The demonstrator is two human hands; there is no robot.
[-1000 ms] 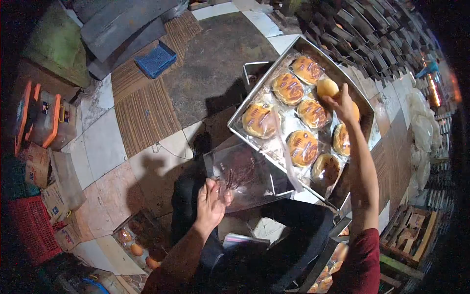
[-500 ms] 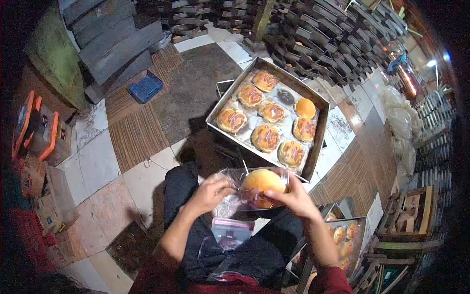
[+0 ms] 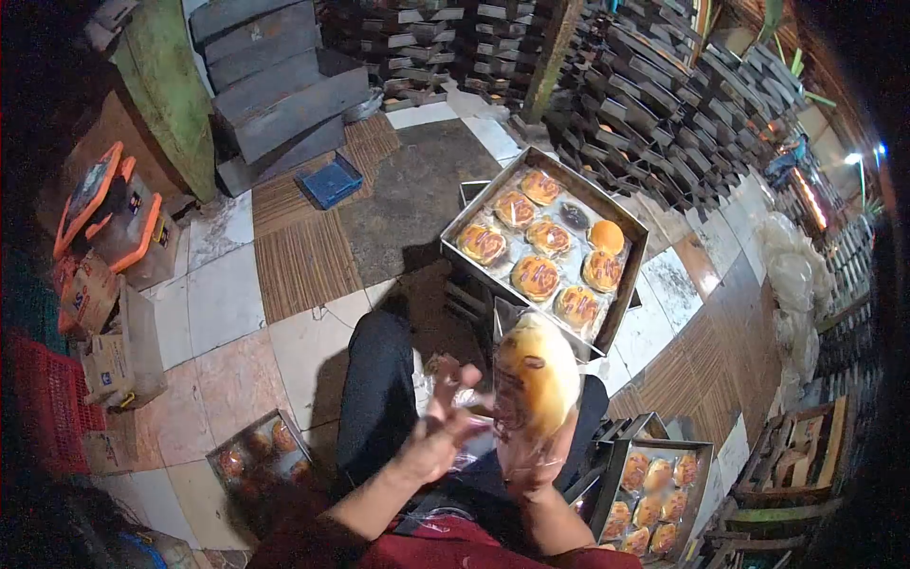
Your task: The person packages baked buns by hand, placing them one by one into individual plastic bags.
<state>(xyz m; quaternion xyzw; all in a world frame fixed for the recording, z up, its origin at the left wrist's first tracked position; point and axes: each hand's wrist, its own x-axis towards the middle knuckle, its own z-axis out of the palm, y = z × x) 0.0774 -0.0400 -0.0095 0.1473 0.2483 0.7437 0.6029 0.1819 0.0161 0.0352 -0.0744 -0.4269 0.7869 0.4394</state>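
Note:
A round golden bun (image 3: pixel 542 375) sits in a clear plastic bag (image 3: pixel 509 332), tilted up in front of my lap. My right hand (image 3: pixel 538 463) grips the bagged bun from below, its fingers partly hidden behind it. Just left of the bag is my left hand (image 3: pixel 441 436), fingers apart and somewhat blurred, with nothing visible in it. Beyond the bun stands a metal tray (image 3: pixel 614 327) of several glazed buns (image 3: pixel 535 278) with dark stripes and one plain bun (image 3: pixel 607 236). Clear plastic lies on my lap, mostly behind my left hand.
At lower right is another tray (image 3: pixel 703 465) of buns. A darker tray (image 3: pixel 230 462) with buns rests on the floor at left. A blue basket (image 3: pixel 330 180), stacked grey trays (image 3: pixel 284 104), orange-lidded boxes (image 3: pixel 142 232) and a red crate (image 3: pixel 47 389) stand farther off.
The bagged bun has been tipped from lying flat to upright, with my right hand now beneath it. My left hand's fingers have spread. The view has shifted, showing the floor tray at left.

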